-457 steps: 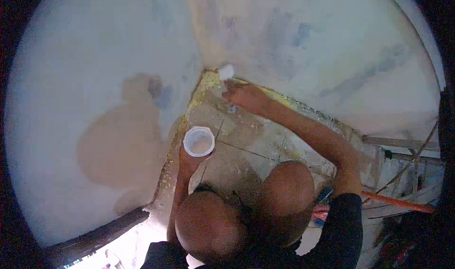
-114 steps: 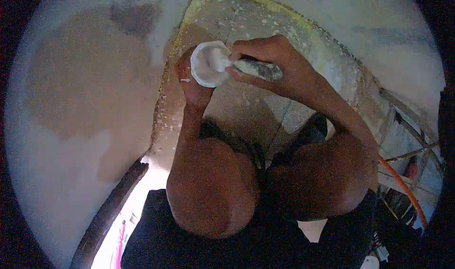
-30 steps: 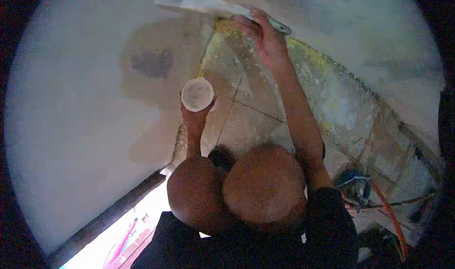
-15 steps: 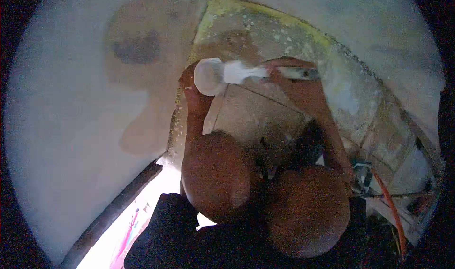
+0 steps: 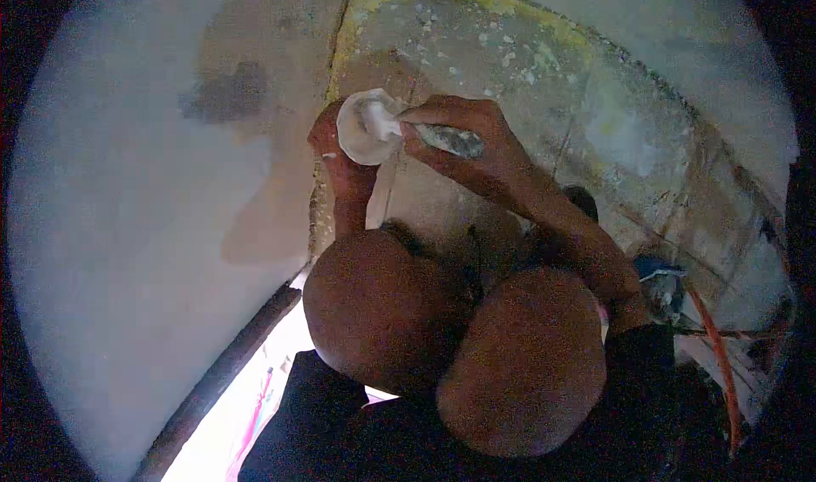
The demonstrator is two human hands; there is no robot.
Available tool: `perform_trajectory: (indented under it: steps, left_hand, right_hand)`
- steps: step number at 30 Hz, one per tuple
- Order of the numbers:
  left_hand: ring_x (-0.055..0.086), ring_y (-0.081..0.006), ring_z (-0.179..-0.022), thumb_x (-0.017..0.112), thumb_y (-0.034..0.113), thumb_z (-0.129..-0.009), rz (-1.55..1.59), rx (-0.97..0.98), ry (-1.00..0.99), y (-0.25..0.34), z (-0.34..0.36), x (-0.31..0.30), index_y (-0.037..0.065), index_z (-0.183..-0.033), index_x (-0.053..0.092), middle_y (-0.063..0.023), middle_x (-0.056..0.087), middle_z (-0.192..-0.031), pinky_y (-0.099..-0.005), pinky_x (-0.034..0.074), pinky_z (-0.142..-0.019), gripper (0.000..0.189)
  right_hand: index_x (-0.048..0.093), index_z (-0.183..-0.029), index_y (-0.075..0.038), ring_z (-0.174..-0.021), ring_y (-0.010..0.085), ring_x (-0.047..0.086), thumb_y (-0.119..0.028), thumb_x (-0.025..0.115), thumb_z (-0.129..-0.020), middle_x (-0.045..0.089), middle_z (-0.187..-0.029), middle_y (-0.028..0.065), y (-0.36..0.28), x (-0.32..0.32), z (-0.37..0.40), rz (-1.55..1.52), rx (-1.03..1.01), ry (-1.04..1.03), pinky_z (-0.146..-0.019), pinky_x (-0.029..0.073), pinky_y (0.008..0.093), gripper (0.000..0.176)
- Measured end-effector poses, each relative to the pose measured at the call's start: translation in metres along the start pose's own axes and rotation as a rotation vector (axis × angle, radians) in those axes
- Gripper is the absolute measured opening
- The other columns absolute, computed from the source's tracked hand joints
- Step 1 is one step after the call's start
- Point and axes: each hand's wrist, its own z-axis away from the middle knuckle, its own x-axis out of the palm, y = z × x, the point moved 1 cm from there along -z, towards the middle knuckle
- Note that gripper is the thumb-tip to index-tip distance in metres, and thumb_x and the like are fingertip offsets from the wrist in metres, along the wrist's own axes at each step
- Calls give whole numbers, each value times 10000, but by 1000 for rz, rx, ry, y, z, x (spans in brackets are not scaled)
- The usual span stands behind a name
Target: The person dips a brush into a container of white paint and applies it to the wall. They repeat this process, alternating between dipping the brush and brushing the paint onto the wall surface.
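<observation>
A small round white bowl [image 5: 348,138] is in my left hand [image 5: 327,142], whose fingers wrap round its left side and underside. White paste-like material shows inside it. My right hand [image 5: 472,121] is closed round a putty knife [image 5: 459,142] with a pale, smeared handle. The knife points left, and its white-coated blade end dips inside the bowl's right side, so the tip's exact shape is hidden. Both hands are above the floor, in front of my bent knees.
A smooth pale wall [image 5: 127,227] rises on the left, casting back a shadow. The tiled floor [image 5: 527,74] is spotted with white and yellow. At right lie an orange hose or cable [image 5: 714,354] and a blue-and-clear object [image 5: 663,286]. Bright light enters through an opening [image 5: 285,337] lower left.
My right hand has moved left with the putty knife, bringing its blade from beside the bowl into it. The bowl has tilted and shifted slightly up and left, showing more of its inside.
</observation>
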Motion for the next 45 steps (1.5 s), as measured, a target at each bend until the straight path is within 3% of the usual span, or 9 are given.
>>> perform_trajectory:
  steps: [7, 13, 15, 22, 26, 32, 34, 37, 45]
  left_hand:
    - [673, -304, -883, 873, 239, -630, -156, 75, -186, 5, -8, -3, 92, -1065, 689, -103, 689, -923, -426, 532, -792, 495]
    - [642, -348, -1054, 908, 212, -628, -292, 257, 166, 7, -1, -22, 74, -1260, 569, -148, 654, -1180, -415, 528, -864, 731]
    - [631, -350, -1074, 928, 222, -628, 168, -219, 198, 5, -4, -16, 52, -1289, 524, -166, 633, -1202, -436, 516, -913, 793]
    - [622, -286, -1106, 939, 187, -638, -94, -204, 236, -43, -26, -7, 25, -1240, 543, -146, 638, -1191, -422, 497, -965, 738]
    - [625, -280, -1098, 935, 199, -644, 223, -381, 282, -19, -26, -10, 21, -1234, 546, -142, 645, -1178, -415, 492, -962, 729]
    - [636, -290, -1076, 938, 203, -634, 129, -385, 268, -26, -7, -13, 9, -1236, 546, -145, 654, -1166, -416, 487, -970, 744]
    - [636, -293, -1075, 939, 204, -631, 166, -408, 236, -30, -1, -10, 8, -1235, 546, -147, 654, -1169, -417, 486, -974, 746]
    - [634, -295, -1081, 938, 205, -633, 183, -348, 249, -52, 1, -2, 8, -1231, 548, -148, 651, -1173, -419, 486, -971, 740]
    - [640, -275, -1048, 938, 191, -646, 208, -360, 266, -26, -11, -16, 9, -1205, 564, -143, 657, -1159, -407, 498, -945, 697]
  right_hand:
    - [734, -1028, -27, -907, 189, 697, -115, 743, -867, 723, -960, 118, -5, 3, 0, 3, 114, 48, -842, 531, 319, 183]
    - [712, -1077, 11, -993, 217, 697, -160, 688, -936, 726, -1033, 125, -24, -27, -8, -101, 473, 201, -896, 556, 345, 223]
    - [696, -1093, 21, -1007, 222, 695, -169, 673, -947, 718, -1059, 129, -16, -39, -21, -175, 422, 244, -903, 556, 350, 241]
    - [619, -1173, 56, -1075, 238, 683, -248, 612, -993, 658, -1220, 155, 78, -63, -116, -774, 82, 417, -955, 543, 347, 353]
    - [603, -1229, 20, -1073, 211, 673, -348, 622, -985, 687, -1169, 142, 124, -28, -162, -950, 29, 366, -959, 535, 331, 442]
    - [685, -1085, -6, -912, 171, 704, -366, 675, -957, 747, -950, 103, 85, 14, -136, 385, 340, 644, -809, 557, 288, 382]
    - [706, -1029, 3, -880, 167, 716, -399, 646, -969, 748, -983, 117, 138, -10, -148, 3, 523, 281, -772, 562, 290, 412]
    - [683, -1111, 15, -935, 175, 718, -451, 600, -981, 738, -1065, 138, 133, -11, -174, -194, 40, 327, -813, 569, 316, 491]
    - [603, -1197, 36, -948, 215, 726, -280, 648, -974, 732, -1028, 129, 75, -18, -188, -669, 89, 379, -833, 592, 336, 390]
